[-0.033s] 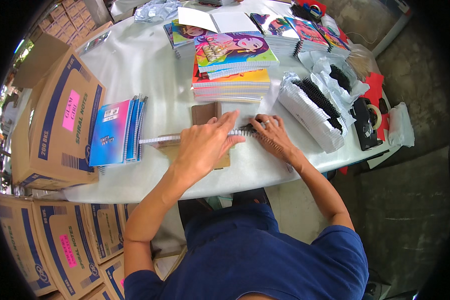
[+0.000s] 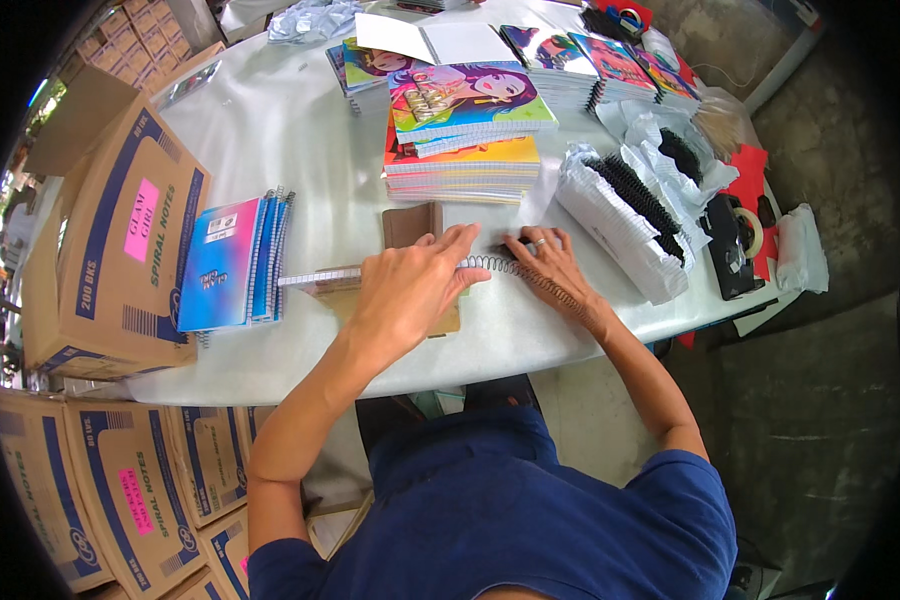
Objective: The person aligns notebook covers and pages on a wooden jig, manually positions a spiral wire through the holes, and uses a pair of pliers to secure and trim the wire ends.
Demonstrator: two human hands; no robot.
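A notebook (image 2: 322,278) stands on edge with its white, hole-punched spine side up. My left hand (image 2: 410,290) grips it from above, fingers pointing to the right and thumb on the near side. From its right end runs a dark spiral binding coil (image 2: 494,264), which curves toward my right wrist. My right hand (image 2: 548,262), with a ring on one finger, is bent over the coil, fingers curled. A small dark thing beside its fingertips is too unclear to name. Behind my left hand lies a brown block (image 2: 412,226); beneath it is a tan board (image 2: 448,320).
Blue-pink spiral notebooks (image 2: 220,265) lie left, beside a large open carton (image 2: 120,230). Colourful notebook stacks (image 2: 465,180) rise at the back. To the right are a paper-wrapped bundle of black coils (image 2: 610,235) and a black tape dispenser (image 2: 730,250). Cartons (image 2: 135,490) stand lower left.
My right hand has shifted slightly and its fingers have moved. The coil's free end has swung up closer against my right wrist. My left hand and the notebook have stayed in place.
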